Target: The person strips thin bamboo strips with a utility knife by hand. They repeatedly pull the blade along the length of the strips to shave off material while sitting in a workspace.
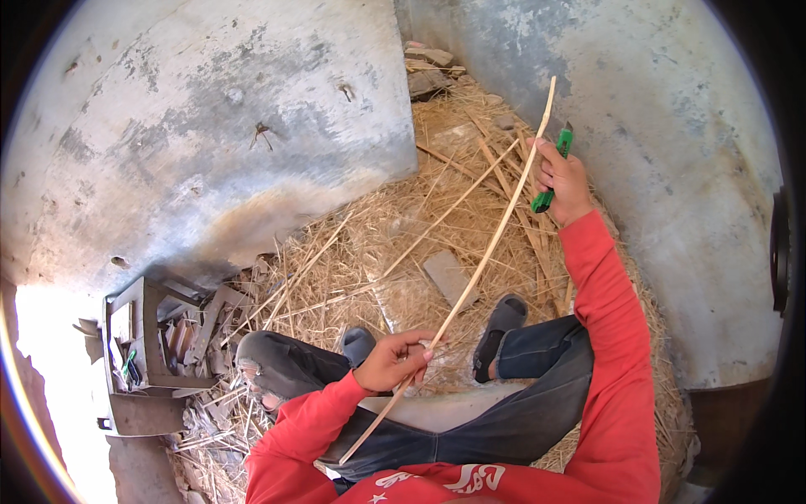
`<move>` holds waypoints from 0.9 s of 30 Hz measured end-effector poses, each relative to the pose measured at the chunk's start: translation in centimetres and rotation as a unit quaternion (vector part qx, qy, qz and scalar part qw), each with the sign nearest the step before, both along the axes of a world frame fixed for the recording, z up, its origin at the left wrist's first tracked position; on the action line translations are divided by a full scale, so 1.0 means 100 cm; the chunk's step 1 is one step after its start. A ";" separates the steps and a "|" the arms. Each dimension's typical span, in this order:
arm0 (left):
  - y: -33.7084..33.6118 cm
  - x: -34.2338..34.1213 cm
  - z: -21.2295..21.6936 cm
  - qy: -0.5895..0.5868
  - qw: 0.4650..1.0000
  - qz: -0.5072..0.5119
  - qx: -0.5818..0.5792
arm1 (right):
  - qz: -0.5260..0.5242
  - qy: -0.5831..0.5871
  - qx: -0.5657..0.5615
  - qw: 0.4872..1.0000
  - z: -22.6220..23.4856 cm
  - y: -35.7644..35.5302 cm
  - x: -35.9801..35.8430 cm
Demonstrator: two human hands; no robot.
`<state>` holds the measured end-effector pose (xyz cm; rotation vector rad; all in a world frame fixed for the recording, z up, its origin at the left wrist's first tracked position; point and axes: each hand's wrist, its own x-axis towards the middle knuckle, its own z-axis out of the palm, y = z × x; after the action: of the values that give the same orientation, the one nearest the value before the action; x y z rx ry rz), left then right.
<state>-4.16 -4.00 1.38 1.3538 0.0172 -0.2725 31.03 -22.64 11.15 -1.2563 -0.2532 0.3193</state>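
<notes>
Head view: long pale stick [484,263] runs slantwise from about 1 o'clock down to 6:30. Left hand [388,361], at 6, has it pinched between thumb and fingers. Right hand [567,181], at 2, grips the upper part plus a green cutter [564,140]. Straw [403,214] all over the ground, grayish slab [449,276] near dead centre.

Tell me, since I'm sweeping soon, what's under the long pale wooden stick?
Beneath the long pale wooden stick: yellowish straw, a flat grey slab and dark blue jeans. What lies under the straw cannot be seen.
</notes>
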 end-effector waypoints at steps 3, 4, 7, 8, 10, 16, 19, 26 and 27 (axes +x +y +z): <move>0.000 0.006 0.006 -0.008 0.999 0.044 0.026 | 0.027 0.002 0.003 1.000 0.004 0.008 -0.014; 0.001 0.008 0.010 -0.004 0.999 0.046 0.023 | 0.040 -0.003 -0.005 0.999 0.006 0.009 -0.019; 0.006 0.017 0.024 -0.005 0.998 0.054 0.013 | 0.075 -0.018 -0.036 0.996 0.005 0.013 -0.031; 0.008 0.020 0.024 -0.017 0.998 0.059 0.009 | 0.084 -0.022 -0.050 0.995 0.003 0.015 -0.037; 0.010 0.023 0.024 -0.040 0.997 0.073 0.002 | 0.117 -0.028 -0.072 0.990 -0.002 0.022 -0.050; 0.009 0.029 0.029 -0.028 0.993 0.112 0.027 | 0.225 -0.039 -0.140 0.963 -0.019 0.043 -0.095; 0.014 0.029 0.023 -0.026 0.992 0.119 0.016 | 0.268 -0.040 -0.149 0.951 -0.020 0.050 -0.115; 0.005 0.022 0.021 -0.015 0.988 0.141 0.054 | 0.114 -0.028 -0.112 0.987 -0.011 0.054 -0.094; 0.002 0.020 0.020 -0.015 0.989 0.133 0.059 | 0.081 -0.031 -0.112 0.990 -0.013 0.049 -0.078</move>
<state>-2.12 -3.75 3.39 1.4543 0.1906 -0.0266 23.25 -17.76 9.84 -1.4714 -0.3833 0.4586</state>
